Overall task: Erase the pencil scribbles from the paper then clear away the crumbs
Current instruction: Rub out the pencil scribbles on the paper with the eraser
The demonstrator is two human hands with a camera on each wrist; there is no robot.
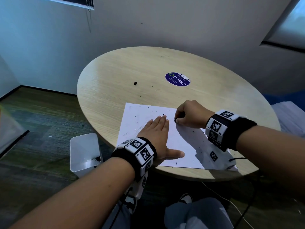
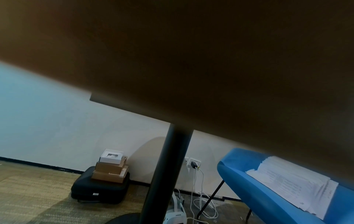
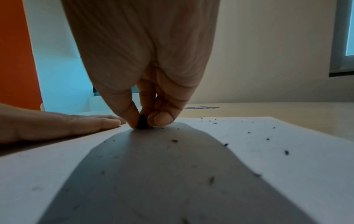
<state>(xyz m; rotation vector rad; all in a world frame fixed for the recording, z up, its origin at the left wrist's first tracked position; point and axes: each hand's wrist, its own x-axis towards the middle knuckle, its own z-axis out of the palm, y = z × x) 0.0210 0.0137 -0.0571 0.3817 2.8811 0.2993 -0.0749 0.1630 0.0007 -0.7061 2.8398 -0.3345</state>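
A white sheet of paper (image 1: pixel 175 142) lies on the near side of a round wooden table (image 1: pixel 125 76). Dark eraser crumbs (image 3: pixel 226 144) are scattered over the sheet, and faint pencil marks (image 1: pixel 140 124) remain at its left. My left hand (image 1: pixel 158 129) lies flat on the paper with straight fingers, holding it down. My right hand (image 1: pixel 177 120) pinches a small black eraser (image 3: pixel 142 123) between thumb and fingers and presses its tip on the sheet near the far edge. The left wrist view looks under the table and shows no hand.
A small black lump (image 1: pixel 135 83) and a round blue sticker (image 1: pixel 177 79) sit on the table further back. A white bin (image 1: pixel 84 151) with dark crumbs inside stands on the floor at the table's left. A blue chair (image 2: pixel 268 197) carries a stack of papers.
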